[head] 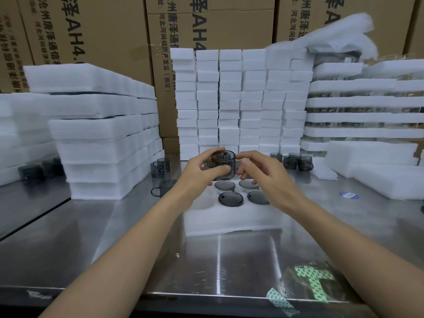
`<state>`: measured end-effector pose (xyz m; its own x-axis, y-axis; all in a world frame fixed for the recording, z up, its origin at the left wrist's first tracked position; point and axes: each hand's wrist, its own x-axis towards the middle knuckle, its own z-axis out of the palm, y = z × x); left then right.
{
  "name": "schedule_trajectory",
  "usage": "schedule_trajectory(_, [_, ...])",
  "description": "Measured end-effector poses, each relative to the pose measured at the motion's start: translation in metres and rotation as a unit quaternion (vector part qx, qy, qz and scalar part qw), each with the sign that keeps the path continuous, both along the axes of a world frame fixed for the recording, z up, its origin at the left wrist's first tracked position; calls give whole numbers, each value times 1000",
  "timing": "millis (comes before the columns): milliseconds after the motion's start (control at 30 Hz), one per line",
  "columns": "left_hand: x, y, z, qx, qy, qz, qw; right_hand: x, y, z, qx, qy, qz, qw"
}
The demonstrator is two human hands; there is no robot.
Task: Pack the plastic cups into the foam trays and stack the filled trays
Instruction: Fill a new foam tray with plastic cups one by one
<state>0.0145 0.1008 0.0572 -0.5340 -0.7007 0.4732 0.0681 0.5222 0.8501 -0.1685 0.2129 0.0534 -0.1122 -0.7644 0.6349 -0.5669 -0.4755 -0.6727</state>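
- An upturned plastic cup (223,165) is being gripped by the left hand (199,171).
- The right hand (263,174) is being held loosely spread just beside it.
- The foam tray (229,220) is being hovered over, beneath both.

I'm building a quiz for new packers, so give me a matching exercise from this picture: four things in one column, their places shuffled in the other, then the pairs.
Things
1. held cup
2. foam tray
3. blue sticker
4. green-patterned bag

Places
A. front right, at the near edge of the table
B. gripped in the left hand, above the tray's far end
C. flat on the table, right of the tray
D. mid-table, beneath the held cup

Pairs: 1-B; 2-D; 3-C; 4-A
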Motion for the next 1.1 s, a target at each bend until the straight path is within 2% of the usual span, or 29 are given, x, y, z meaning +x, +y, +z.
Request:
schedule_trajectory(200, [8, -11, 5, 84, 83, 17, 993, 1, -2, -1, 0, -5, 4, 1000])
schedule_trajectory(400, [25, -33, 4, 175, 162, 18, 971, -3, -7, -3, 1, -27, -5, 1000])
schedule_trajectory(600, [24, -35, -5, 124, 60, 74, 988, -5, -9, -6, 13, -24, -5, 1000])
schedule_trajectory(700, [26, -39, -9, 95, 40, 86, 991, -5, -10, -6, 16, -27, -2, 1000])
schedule_trajectory(967, [33, -35, -8, 53, -73, 40, 995, -7, -10, -6, 22, -21, -3, 1000])
schedule_trajectory(1100, [37, -37, -6, 48, -75, 41, 995, -6, -9, -6, 25, -19, -4, 1000])
